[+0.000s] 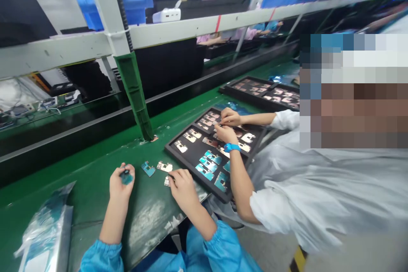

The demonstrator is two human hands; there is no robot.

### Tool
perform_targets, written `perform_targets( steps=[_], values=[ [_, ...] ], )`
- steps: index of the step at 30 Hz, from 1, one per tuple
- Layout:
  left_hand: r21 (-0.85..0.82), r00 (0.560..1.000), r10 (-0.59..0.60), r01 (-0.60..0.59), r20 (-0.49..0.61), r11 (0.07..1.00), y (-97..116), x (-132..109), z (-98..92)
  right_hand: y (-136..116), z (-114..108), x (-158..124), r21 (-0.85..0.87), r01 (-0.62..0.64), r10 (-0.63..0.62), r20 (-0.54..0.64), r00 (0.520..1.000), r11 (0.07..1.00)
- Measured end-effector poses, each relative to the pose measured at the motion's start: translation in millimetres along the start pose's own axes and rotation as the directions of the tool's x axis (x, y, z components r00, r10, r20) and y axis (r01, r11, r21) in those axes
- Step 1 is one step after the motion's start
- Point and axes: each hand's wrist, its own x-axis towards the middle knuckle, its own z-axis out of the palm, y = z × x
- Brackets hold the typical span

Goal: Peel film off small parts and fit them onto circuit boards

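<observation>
My left hand [121,182] is palm up, its fingers curled around a small teal circuit board [126,177] with a dark part on it. At the table's front edge, my right hand [185,191] pinches a silvery circuit board [166,181], mostly hidden behind the fingertips. Between my hands lies a loose teal circuit board [148,168]. A pale circuit board [164,166] rests just beyond my right fingertips. To the right, a black tray [188,157] carries several teal and silvery boards in its compartments.
A co-worker's hands [228,125], one wrist with a blue band, work over the tray. Another black tray [228,89] lies farther back. A green-wrapped post [135,93] rises from the green table [95,153]. A clear plastic bag [47,221] lies at left.
</observation>
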Motion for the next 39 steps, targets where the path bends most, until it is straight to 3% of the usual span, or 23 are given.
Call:
perform_targets(
  steps=[3,6,11,15,21,26,32,39],
  values=[
    [0.001,0.997,-0.067,0.067,0.05,0.998,1,-4,7.1,-8,-13,0,-0.081,0.008,-0.009,-0.016,1.0,0.997],
    [0.008,0.996,-0.065,0.065,0.056,0.998,0,-3,11.2,-9,-40,12,-0.184,-0.025,0.016,-0.049,0.999,0.983],
    [0.025,0.994,-0.028,0.025,0.11,0.999,-3,-2,11.5,7,-87,40,-0.433,-0.241,0.225,-0.091,0.97,0.868],
    [0.034,0.969,-0.064,0.057,0.24,0.998,-1,-5,8.2,17,-96,46,-0.585,-0.378,0.396,-0.103,0.912,0.718],
    [0.032,0.92,-0.093,0.087,0.381,0.996,1,-12,3.8,20,-97,48,-0.678,-0.396,0.454,-0.102,0.885,0.619],
    [0.034,0.884,-0.125,0.123,0.451,0.992,-1,-18,5.0,27,-97,54,-0.673,-0.385,0.465,-0.069,0.883,0.631],
    [0.011,0.883,-0.122,0.132,0.454,0.991,-2,-20,6.4,31,-96,53,-0.604,-0.424,0.461,-0.105,0.881,0.674],
    [0.058,0.89,-0.095,0.077,0.445,0.995,-8,-21,8.0,37,-103,57,-0.328,-0.491,0.47,-0.147,0.87,0.807]
  ],
)
